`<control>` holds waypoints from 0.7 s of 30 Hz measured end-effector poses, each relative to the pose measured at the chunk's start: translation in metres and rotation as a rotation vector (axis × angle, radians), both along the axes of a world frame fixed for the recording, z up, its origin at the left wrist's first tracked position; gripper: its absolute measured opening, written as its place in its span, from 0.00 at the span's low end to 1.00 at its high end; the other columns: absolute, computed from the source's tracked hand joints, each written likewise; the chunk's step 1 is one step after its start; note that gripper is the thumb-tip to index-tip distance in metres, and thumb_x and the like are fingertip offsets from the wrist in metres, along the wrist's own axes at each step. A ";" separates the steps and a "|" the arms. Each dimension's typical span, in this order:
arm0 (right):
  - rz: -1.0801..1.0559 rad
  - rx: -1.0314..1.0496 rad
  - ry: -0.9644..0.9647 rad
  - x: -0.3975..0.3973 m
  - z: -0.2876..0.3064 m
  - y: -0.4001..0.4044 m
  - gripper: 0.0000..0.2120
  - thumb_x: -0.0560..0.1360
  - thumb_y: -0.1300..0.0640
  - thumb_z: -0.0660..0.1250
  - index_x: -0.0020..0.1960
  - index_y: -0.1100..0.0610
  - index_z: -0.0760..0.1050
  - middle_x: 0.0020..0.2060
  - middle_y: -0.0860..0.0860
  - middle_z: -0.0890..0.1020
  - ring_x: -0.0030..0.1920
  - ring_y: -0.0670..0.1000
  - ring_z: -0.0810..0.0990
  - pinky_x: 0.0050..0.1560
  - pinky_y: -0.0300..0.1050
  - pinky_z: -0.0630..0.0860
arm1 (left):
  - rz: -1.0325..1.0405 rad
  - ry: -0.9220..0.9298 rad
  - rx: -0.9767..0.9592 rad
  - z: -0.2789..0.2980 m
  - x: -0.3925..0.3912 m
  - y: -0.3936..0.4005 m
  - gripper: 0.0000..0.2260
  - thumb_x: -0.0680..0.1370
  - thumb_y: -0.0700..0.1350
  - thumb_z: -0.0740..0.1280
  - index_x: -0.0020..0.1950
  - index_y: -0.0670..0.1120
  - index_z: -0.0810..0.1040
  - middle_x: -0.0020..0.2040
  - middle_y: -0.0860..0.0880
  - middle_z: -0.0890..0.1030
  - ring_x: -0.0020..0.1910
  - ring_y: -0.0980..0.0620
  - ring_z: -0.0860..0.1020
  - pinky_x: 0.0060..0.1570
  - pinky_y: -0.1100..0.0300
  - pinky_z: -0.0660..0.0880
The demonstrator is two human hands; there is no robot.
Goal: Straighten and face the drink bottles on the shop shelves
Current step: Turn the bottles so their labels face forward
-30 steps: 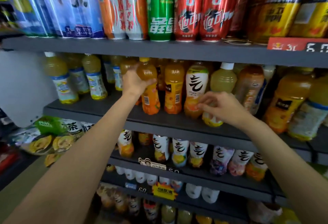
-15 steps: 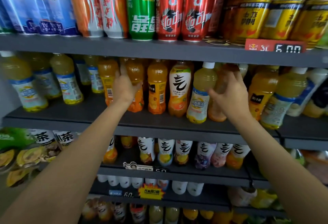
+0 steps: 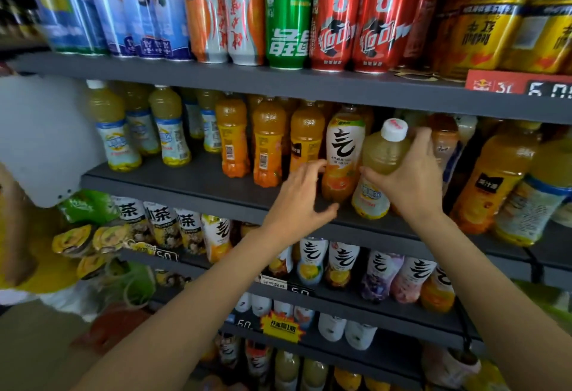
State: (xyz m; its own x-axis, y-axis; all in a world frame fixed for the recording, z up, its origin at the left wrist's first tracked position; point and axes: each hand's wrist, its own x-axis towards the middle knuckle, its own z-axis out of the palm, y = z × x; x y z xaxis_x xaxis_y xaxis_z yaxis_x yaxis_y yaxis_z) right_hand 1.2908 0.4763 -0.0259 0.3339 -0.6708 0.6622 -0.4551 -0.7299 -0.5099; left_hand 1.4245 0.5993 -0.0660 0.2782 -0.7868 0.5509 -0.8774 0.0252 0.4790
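Bottle in hand: pale yellow bottle with a white cap (image 3: 376, 170) stands at the front edge of the middle shelf (image 3: 192, 181), tilted, its cap leaning right and towards the viewer. It probably leans because it is mid-adjustment, being turned so its label faces out.
Right hand: right hand (image 3: 408, 183) wraps the bottle's right side, thumb across the front and fingers curled behind near the neck. This grip looks suited to twisting and standing it upright.
Left hand: left hand (image 3: 298, 201) hovers in front of the shelf edge with fingers loosely spread, holding nothing. Its fingertips reach towards the white-labelled orange bottle (image 3: 342, 158); I cannot tell whether they touch it. It seems poised to steady that neighbour.
Neighbours to the left: white-labelled orange bottle stands just beside the held bottle, nearly touching. Beyond it stand three orange juice bottles (image 3: 269, 143), two showing barcodes rather than front labels, so they likely still need facing.
Neighbours to the right: brown tea bottle (image 3: 444, 139) sits behind the right hand's fingers, leaving little room to turn. Further right, large orange bottles (image 3: 495, 174) lean outward.
Far left of shelf: pale yellow bottles with blue labels (image 3: 145, 133) stand well apart from the hands.
Shelf above: cans (image 3: 288, 19) in blue, orange, green, red and gold, with a red price tag (image 3: 517, 85) on the edge.
Shelves below: more white-labelled bottles (image 3: 343, 263) in rows.
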 end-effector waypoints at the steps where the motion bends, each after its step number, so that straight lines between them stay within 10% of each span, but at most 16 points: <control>1: 0.024 -0.016 0.005 -0.002 -0.001 0.008 0.37 0.62 0.50 0.78 0.62 0.59 0.62 0.59 0.57 0.73 0.54 0.62 0.76 0.47 0.58 0.76 | -0.025 0.017 0.051 -0.003 -0.002 -0.001 0.33 0.73 0.51 0.71 0.72 0.45 0.59 0.67 0.46 0.67 0.66 0.48 0.65 0.66 0.52 0.64; 5: 0.192 -0.020 0.046 0.010 0.012 0.046 0.36 0.61 0.46 0.77 0.61 0.53 0.63 0.53 0.46 0.72 0.49 0.49 0.74 0.44 0.49 0.73 | -0.064 0.093 0.069 -0.009 0.001 0.005 0.33 0.71 0.58 0.71 0.70 0.45 0.64 0.64 0.48 0.69 0.64 0.51 0.65 0.64 0.58 0.62; 12: 0.443 -0.035 0.073 0.099 0.035 0.109 0.35 0.61 0.44 0.76 0.61 0.50 0.62 0.51 0.43 0.73 0.51 0.47 0.75 0.45 0.45 0.71 | 0.047 0.294 -0.115 -0.008 0.080 0.060 0.16 0.68 0.57 0.74 0.43 0.62 0.66 0.38 0.63 0.68 0.38 0.69 0.69 0.34 0.74 0.66; 21: 0.510 0.182 0.057 0.273 0.018 0.158 0.31 0.68 0.54 0.75 0.65 0.57 0.65 0.60 0.54 0.70 0.55 0.57 0.77 0.52 0.49 0.75 | 0.296 0.191 0.035 0.000 0.255 0.123 0.19 0.70 0.50 0.74 0.52 0.39 0.73 0.34 0.49 0.73 0.36 0.47 0.74 0.33 0.58 0.66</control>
